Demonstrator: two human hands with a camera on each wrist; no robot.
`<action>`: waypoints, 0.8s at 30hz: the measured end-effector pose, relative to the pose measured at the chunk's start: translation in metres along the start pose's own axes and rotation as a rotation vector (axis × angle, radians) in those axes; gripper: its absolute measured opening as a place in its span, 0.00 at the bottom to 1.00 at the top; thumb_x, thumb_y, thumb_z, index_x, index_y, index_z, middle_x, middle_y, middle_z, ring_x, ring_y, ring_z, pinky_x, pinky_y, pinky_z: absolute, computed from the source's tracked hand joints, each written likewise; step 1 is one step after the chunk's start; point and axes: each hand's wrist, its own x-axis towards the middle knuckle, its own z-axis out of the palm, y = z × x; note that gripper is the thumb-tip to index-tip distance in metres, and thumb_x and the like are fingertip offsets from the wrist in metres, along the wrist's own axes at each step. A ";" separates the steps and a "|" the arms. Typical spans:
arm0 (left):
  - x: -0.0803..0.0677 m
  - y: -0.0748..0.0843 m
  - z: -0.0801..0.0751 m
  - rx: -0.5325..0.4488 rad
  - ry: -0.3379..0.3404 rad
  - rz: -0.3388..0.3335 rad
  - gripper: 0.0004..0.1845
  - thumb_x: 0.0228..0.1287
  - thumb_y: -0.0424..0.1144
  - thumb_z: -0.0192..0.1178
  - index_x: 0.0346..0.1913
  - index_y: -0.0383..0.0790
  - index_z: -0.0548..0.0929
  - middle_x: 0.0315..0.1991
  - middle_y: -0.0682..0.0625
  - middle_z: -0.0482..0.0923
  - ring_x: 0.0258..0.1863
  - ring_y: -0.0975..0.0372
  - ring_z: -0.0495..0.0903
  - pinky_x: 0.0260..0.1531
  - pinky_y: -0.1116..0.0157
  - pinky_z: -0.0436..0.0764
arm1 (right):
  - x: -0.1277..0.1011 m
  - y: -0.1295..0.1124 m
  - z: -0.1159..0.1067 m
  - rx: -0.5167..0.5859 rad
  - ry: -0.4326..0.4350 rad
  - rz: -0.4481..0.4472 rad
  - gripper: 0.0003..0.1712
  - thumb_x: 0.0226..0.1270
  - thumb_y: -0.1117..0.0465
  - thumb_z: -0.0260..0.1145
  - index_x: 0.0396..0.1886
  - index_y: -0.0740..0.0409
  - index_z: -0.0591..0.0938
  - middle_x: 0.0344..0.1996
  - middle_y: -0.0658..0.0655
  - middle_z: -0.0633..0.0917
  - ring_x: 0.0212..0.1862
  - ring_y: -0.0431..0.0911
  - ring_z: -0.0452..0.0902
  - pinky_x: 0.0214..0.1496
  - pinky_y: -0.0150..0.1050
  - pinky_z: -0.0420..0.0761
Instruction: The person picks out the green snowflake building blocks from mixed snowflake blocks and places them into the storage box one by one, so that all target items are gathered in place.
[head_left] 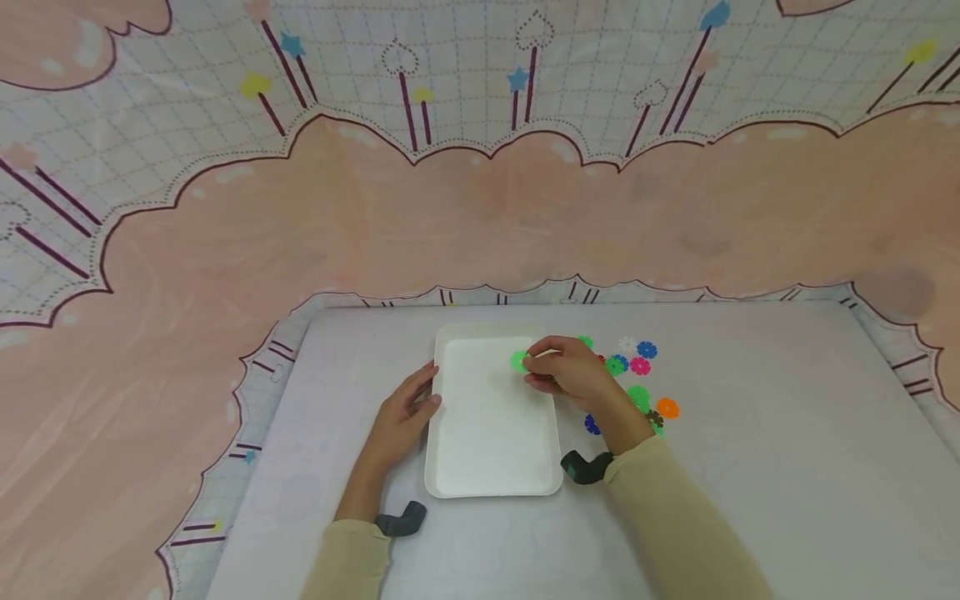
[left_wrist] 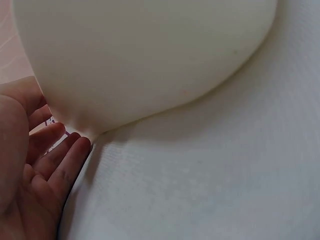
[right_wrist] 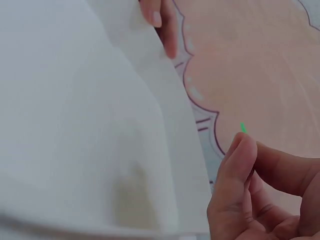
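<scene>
Right hand (head_left: 567, 371) has a pinch grip on a green disc (head_left: 519, 361), a small flower-shaped plastic piece, fingers curled round it, held over the upper right part of the white tray (head_left: 491, 454). Can't tell from the head view whether the disc touches the tray floor or sits just above it. Right wrist view shows only a green sliver (right_wrist: 243, 128) poking out past the curled fingertips (right_wrist: 240, 155), tray wall filling the left of the frame. Left hand (head_left: 401, 417) lies flat on the surface (head_left: 750, 467) at the tray's left edge, fingers straight and relaxed, tips touching the tray rim, gripping nothing; left wrist view confirms that, fingers (left_wrist: 65, 160) extended against the tray's rounded outer corner (left_wrist: 150, 65). Tray sits mid-surface, long side running away from the person. Loose pile of coloured discs (head_left: 637, 375) on the surface just right of the tray, partly behind the right hand: green, blue, pink, white, orange, a dark one nearest the wrist. Both arms wear beige sleeves (head_left: 675, 517), a dark wrist-mounted unit on each (head_left: 585, 467). Pink and white patterned cloth (head_left: 480, 208) hangs behind and around the surface.
</scene>
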 end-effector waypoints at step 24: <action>-0.005 0.035 -0.002 -0.026 -0.005 -0.035 0.27 0.75 0.33 0.59 0.73 0.33 0.70 0.78 0.42 0.63 0.74 0.47 0.70 0.68 0.56 0.77 | 0.047 0.007 0.057 -0.017 0.057 0.008 0.08 0.68 0.63 0.70 0.46 0.58 0.83 0.33 0.55 0.86 0.28 0.41 0.82 0.28 0.27 0.84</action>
